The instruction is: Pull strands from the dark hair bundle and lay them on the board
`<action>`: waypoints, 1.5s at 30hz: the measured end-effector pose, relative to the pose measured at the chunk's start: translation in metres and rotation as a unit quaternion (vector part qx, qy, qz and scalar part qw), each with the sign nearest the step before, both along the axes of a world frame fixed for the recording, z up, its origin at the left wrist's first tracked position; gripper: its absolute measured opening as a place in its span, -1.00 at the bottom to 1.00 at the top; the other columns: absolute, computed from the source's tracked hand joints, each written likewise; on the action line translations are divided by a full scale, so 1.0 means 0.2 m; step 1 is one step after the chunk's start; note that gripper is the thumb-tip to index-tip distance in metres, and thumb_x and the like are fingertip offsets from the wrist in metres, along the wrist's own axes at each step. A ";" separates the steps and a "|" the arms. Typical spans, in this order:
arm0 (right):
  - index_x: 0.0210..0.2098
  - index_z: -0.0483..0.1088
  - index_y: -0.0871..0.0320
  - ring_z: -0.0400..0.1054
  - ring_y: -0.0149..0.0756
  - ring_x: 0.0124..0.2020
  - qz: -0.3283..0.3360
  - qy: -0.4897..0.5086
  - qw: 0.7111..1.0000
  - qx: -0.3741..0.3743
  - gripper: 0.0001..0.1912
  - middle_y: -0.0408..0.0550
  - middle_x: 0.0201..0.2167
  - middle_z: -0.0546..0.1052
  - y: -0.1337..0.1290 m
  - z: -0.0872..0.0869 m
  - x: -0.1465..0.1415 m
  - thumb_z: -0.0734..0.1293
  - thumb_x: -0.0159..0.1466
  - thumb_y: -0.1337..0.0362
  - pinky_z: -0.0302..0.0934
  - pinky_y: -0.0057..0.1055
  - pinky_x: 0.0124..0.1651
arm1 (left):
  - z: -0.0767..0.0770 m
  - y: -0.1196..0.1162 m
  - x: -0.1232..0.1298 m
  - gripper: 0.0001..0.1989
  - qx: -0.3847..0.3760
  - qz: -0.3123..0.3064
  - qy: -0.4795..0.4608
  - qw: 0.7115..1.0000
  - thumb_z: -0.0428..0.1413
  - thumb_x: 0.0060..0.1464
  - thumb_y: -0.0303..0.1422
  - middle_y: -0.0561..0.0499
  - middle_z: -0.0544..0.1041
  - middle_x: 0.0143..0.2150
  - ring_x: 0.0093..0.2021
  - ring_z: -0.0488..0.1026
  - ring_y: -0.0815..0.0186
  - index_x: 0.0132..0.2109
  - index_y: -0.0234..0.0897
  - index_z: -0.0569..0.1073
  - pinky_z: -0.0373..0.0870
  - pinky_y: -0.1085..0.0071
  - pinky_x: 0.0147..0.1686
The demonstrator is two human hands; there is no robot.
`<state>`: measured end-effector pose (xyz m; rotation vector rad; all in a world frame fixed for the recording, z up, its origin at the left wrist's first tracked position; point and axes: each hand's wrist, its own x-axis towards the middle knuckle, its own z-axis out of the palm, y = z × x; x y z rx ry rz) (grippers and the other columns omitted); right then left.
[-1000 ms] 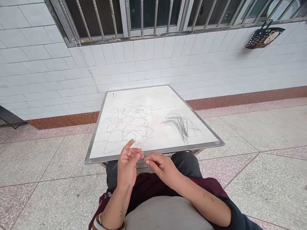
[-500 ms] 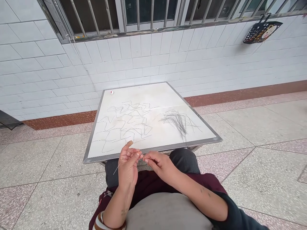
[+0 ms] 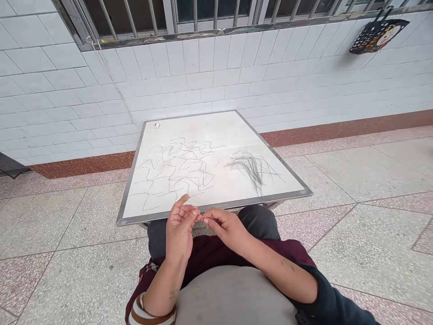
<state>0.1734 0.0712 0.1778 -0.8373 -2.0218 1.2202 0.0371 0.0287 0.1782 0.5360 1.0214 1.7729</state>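
My left hand (image 3: 180,228) is raised over my lap at the table's near edge, thumb and forefinger pinched together. A thin wire (image 3: 200,215) spans the small gap from that pinch to my right hand (image 3: 227,229), whose thumb and forefinger are closed on it too. One finger of the left hand sticks up, with a tan covering (image 3: 185,197) on its tip. Just beyond, several bent dark wires (image 3: 174,169) lie spread over the left half of the white table (image 3: 221,131). On its right half sits a loose bundle of straighter dark wires (image 3: 252,169).
A small red and white object (image 3: 157,126) rests near the table's far left corner. Behind the table stands a white tiled wall (image 3: 203,76) with a barred window. From the bars hangs a patterned dark bag (image 3: 375,38). Speckled stone floor (image 3: 91,225) surrounds the table.
A pale length of wire that hung left of my left wrist is no longer visible there. Both hands keep their pinches close together. The camera view has tilted slightly down.
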 end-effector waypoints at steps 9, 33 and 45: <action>-0.27 0.37 0.14 0.02 -0.55 -0.64 0.075 0.040 0.971 -0.223 -0.75 -0.21 -0.48 0.35 0.03 0.00 0.04 0.21 0.27 0.09 -0.05 -0.54 -0.57 | -0.01 -0.01 -0.01 -0.54 0.008 0.021 0.012 1.000 0.26 -0.11 -0.46 0.11 0.43 -0.37 -0.35 0.42 0.43 0.00 -0.18 0.43 0.39 0.45 -0.28; -0.35 0.41 0.14 0.23 -0.43 -0.44 0.030 0.028 0.996 -0.078 -0.77 -0.17 -0.47 0.42 0.00 0.00 0.02 0.22 0.27 0.14 0.15 -0.48 -0.33 | -0.01 -0.03 0.02 -0.58 -0.020 0.017 0.033 0.999 0.26 -0.12 -0.45 0.12 0.40 -0.40 -0.42 0.40 0.46 -0.04 -0.23 0.45 0.37 0.46 -0.31; -0.20 0.40 0.08 0.30 -0.30 -0.33 -0.036 -0.015 0.988 0.150 -0.87 -0.08 -0.42 0.46 -0.03 -0.06 0.01 0.23 0.28 0.29 0.20 -0.37 -0.26 | -0.03 -0.04 0.02 -0.64 -0.029 0.059 0.042 0.997 0.27 -0.13 -0.45 0.13 0.39 -0.39 -0.42 0.40 0.46 -0.11 -0.20 0.48 0.41 0.44 -0.33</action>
